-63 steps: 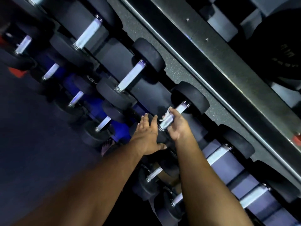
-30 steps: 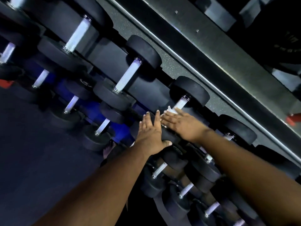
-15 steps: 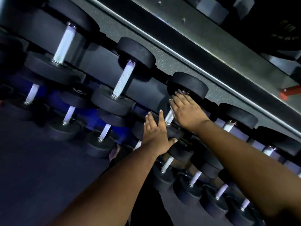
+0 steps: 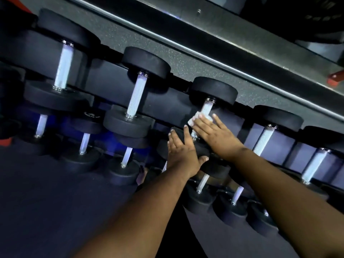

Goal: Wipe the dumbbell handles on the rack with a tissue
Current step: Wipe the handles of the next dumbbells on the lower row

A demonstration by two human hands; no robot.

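A rack holds black dumbbells with silver knurled handles in two tiers. My right hand [image 4: 214,134] lies flat over the handle [image 4: 207,108] of a top-row dumbbell and presses a white tissue [image 4: 195,119] against it; the tissue sticks out at my fingertips. The upper part of that handle shows, the lower part is hidden under my hand. My left hand [image 4: 181,148] rests palm-down on the near black head [image 4: 201,148] of the same dumbbell, fingers together, thumb hooked at its edge.
Neighbouring top-row dumbbells stand to the left [image 4: 135,98] and right [image 4: 263,139]. Smaller dumbbells [image 4: 126,159] fill the lower tier. A metal rail [image 4: 214,53] runs behind the rack. The dark rubber floor [image 4: 46,202] lies at lower left, and something red [image 4: 336,79] shows at far right.
My right hand slid from the far end of the handle down toward the near head, baring the upper handle and the tissue. My left hand stayed on the near head. The view shifted.
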